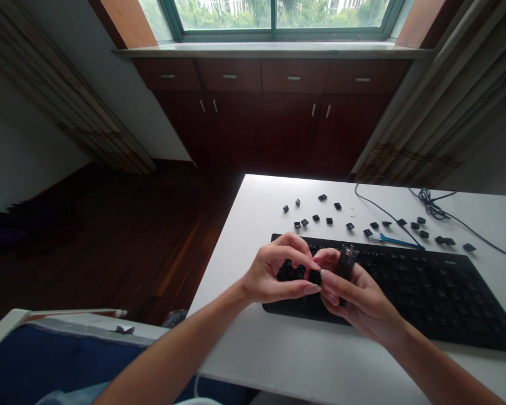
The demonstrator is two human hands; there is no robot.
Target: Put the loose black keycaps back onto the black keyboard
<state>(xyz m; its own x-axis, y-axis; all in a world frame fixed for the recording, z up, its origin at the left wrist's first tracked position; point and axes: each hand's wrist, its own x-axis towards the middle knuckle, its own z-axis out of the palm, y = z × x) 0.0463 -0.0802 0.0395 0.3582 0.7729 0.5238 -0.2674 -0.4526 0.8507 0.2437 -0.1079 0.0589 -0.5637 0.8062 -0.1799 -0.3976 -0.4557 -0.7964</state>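
Both of my hands meet above the left part of a black keyboard. Between the fingertips of my left hand is a small black keycap, partly hidden by the fingers. My right hand has its thumb and fingertips at that same keycap, touching or almost touching the left fingertips. A dark keycap puller with metal prongs at its upper end is tucked in my right hand, its lower part covered by the fingers.
Several loose keycaps lie scattered on the white table behind the keyboard. A blue brush rests along its back edge. Black cable runs across the right side. The blue chair is at lower left.
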